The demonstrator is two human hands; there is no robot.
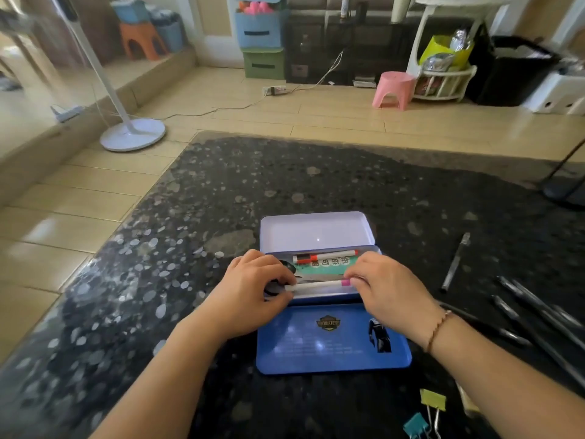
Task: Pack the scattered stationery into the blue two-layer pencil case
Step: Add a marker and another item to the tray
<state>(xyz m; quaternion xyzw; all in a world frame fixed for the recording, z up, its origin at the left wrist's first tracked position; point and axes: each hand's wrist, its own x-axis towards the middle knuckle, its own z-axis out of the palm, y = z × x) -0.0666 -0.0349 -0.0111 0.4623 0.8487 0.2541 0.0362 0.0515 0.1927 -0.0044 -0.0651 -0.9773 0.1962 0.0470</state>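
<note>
The blue two-layer pencil case (332, 359) lies open on the dark speckled table, its near lid flat toward me and its pale inner tray (316, 231) tilted up behind. Inside lie a red-and-white marker (323, 258), a green item with printed characters, and scissors with black handles. A white pen with a pink end (319, 285) lies along the case's front edge. My left hand (253, 293) pinches its left end and my right hand (386, 289) pinches the pink end.
Right of the case lie a slim metal pen (456, 263) and several dark pens or pencils (538, 308). A yellow binder clip (433, 400) and a teal one (416, 426) sit at the near edge. A fan base (133, 134) stands on the floor beyond.
</note>
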